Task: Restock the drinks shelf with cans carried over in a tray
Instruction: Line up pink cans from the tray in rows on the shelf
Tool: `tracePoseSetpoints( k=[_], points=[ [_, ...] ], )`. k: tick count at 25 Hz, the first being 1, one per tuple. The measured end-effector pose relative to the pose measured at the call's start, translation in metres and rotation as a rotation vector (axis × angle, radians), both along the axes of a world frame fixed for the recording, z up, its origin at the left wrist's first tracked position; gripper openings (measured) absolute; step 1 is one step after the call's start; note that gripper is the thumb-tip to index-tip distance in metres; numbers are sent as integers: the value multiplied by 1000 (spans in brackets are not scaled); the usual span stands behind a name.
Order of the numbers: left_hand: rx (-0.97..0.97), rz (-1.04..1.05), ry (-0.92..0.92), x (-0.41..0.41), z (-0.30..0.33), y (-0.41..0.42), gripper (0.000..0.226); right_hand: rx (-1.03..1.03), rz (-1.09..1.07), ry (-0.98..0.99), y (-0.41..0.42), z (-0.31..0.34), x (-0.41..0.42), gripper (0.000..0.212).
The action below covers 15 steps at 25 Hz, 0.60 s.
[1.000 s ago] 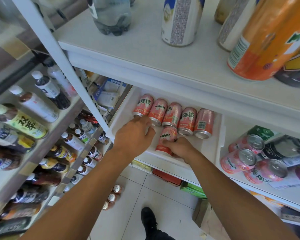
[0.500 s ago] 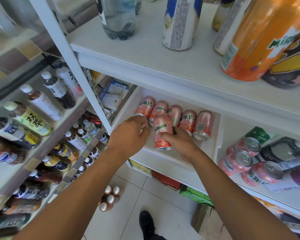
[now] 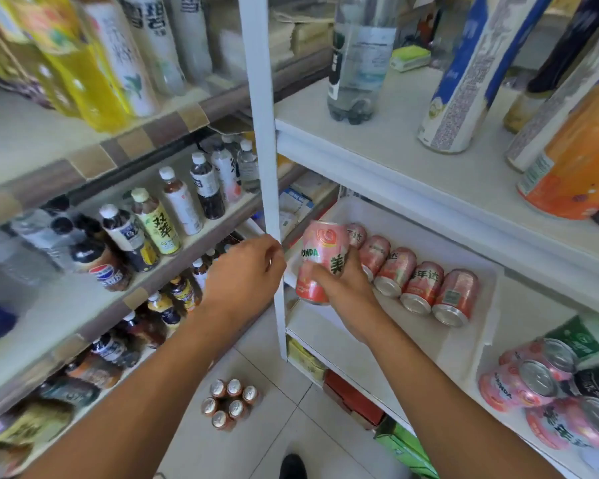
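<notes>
My right hand (image 3: 348,292) grips a pink Mirinda can (image 3: 320,259) and holds it upright just above the left end of a white tray (image 3: 464,340) that sits on the middle shelf. Several more pink cans (image 3: 426,292) lie on their sides in a row across the tray. My left hand (image 3: 244,274) hovers at the white shelf post (image 3: 268,174), fingers loosely curled, holding nothing. A heap of pink cans (image 3: 540,382) lies on the shelf to the right of the tray.
The upper shelf (image 3: 395,146) carries a clear bottle (image 3: 358,57), a tall blue-white can (image 3: 464,74) and an orange bottle (image 3: 578,157). Bottled drinks (image 3: 173,209) fill the left shelving. A pack of small cans (image 3: 229,402) stands on the tiled floor.
My right hand lifted one pink can out of the tray and turned it upright. My left hand drew back from the tray towards the post. The view swung left and upward.
</notes>
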State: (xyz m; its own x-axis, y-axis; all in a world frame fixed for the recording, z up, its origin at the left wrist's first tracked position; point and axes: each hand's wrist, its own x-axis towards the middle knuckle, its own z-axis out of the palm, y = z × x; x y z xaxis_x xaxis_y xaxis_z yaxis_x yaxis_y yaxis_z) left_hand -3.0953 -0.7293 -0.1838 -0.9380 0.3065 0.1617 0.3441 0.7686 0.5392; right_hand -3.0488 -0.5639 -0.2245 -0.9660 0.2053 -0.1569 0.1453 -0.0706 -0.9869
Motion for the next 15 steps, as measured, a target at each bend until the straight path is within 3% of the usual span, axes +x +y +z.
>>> tracePoseSetpoints(
  k=[5,9,15],
  points=[
    [12,200,50,6,19,-83,17,78,216,67,-66,34,-15,58],
    [0,329,108,18,39,-144,19,193,282,150,-123,60,-24,52],
    [25,520,164,45,61,-247,18,271,371,215,-221,92,-25,62]
  ],
)
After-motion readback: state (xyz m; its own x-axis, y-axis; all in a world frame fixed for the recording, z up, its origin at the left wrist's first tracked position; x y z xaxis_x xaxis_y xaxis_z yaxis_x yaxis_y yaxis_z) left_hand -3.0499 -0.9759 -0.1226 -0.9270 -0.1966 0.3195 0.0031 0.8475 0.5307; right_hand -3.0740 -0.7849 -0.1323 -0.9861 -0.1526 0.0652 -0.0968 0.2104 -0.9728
